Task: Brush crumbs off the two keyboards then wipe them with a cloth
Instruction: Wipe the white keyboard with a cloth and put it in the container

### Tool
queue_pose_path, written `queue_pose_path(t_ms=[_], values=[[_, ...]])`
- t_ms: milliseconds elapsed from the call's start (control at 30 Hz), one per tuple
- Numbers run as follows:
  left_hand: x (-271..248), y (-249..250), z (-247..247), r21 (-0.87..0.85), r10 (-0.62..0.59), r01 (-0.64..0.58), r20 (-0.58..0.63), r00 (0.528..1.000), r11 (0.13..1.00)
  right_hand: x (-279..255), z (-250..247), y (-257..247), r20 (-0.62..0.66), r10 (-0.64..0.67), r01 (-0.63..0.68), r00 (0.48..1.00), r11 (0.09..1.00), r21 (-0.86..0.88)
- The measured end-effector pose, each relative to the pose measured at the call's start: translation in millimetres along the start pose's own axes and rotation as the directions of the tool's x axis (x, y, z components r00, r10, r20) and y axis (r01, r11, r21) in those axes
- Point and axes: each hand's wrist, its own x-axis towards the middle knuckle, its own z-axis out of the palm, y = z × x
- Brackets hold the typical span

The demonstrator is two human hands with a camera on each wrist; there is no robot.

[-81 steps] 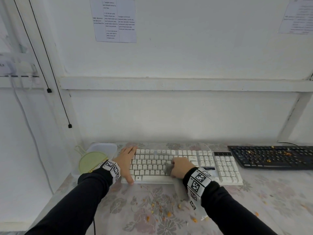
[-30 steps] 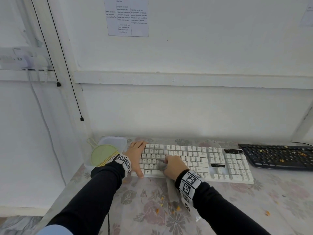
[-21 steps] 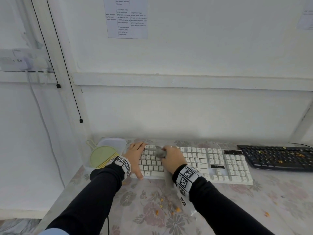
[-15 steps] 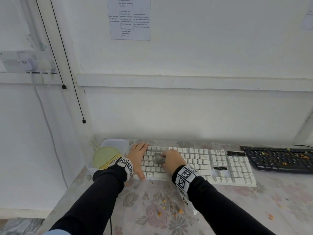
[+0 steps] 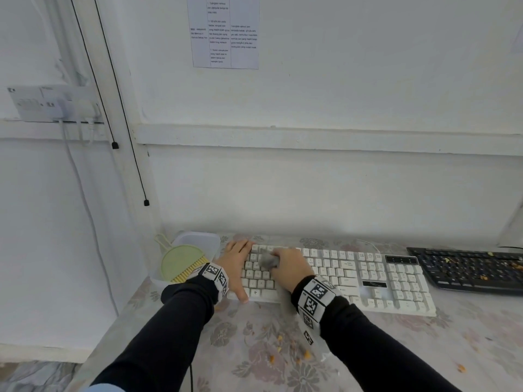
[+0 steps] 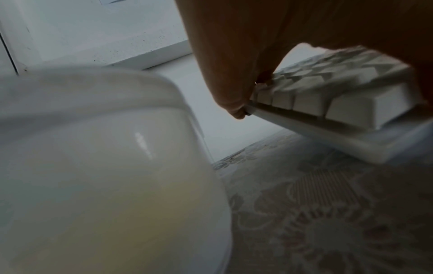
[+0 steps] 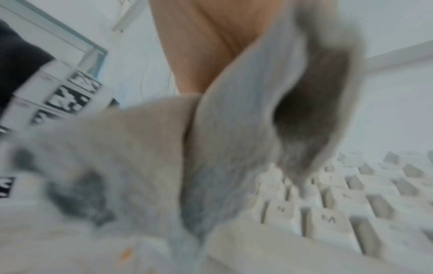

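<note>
Keyboards are our concern, and nearest us the tablecloth [image 5: 254, 349] is strewn with orange crumbs [image 5: 278, 338] lying in front of the white keyboard [image 5: 353, 278], so we should keep the cloth [image 5: 268, 261] off that patch to avoid dragging grit back onto the keys. Our right hand [image 5: 288, 268] has its fingers curled round the bunched grey cloth and presses it on the upper left rows; short strokes along each row, with the wad tucked into the gaps, would serve best. Our left hand [image 5: 235, 261] lies flat with straight fingers on the left end of the white keyboard, thumb at its near edge, steadying it; we should hold it down firmly as we rub. Just left sit the green brush [image 5: 181, 263] and a white tub [image 5: 198, 241]. Farther right, the black keyboard [image 5: 467, 270] carries crumbs and, we judge, needs brushing before any wiping
</note>
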Motion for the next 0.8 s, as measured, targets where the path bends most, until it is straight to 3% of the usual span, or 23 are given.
queue_pose_path(t_ms=[67,267,500,567,700,800], values=[[1.4,-1.0,0.5,0.003,0.005,-0.005,-0.002,1.000,1.000,6.6,0.8,-4.8,-0.022,0.004,-0.004,1.000,1.000,-0.020],[2.1,-1.0,1.5,0.012,0.006,-0.006,0.000,1.000,1.000,-5.8,14.8,0.1,0.183,0.003,0.016,0.983,0.994,-0.105],[3.3,-2.1,2.8,0.011,0.008,-0.008,-0.019,1.000,1.000,-12.4,17.2,2.2,0.328,0.020,0.042,0.944,0.982,-0.183],[2.0,-2.2,1.7,0.009,0.015,-0.015,-0.017,1.000,1.000,-4.5,8.5,-3.7,0.284,0.020,0.020,0.959,0.990,-0.138],[2.3,-3.4,1.3,0.012,0.034,-0.034,-0.023,0.999,0.999,12.6,-0.5,-15.9,0.034,-0.017,0.017,0.999,1.000,-0.006],[2.1,-3.3,0.7,0.008,0.031,-0.031,-0.022,0.999,0.999,12.8,6.3,-17.2,0.090,-0.020,0.027,0.996,0.996,-0.081]])
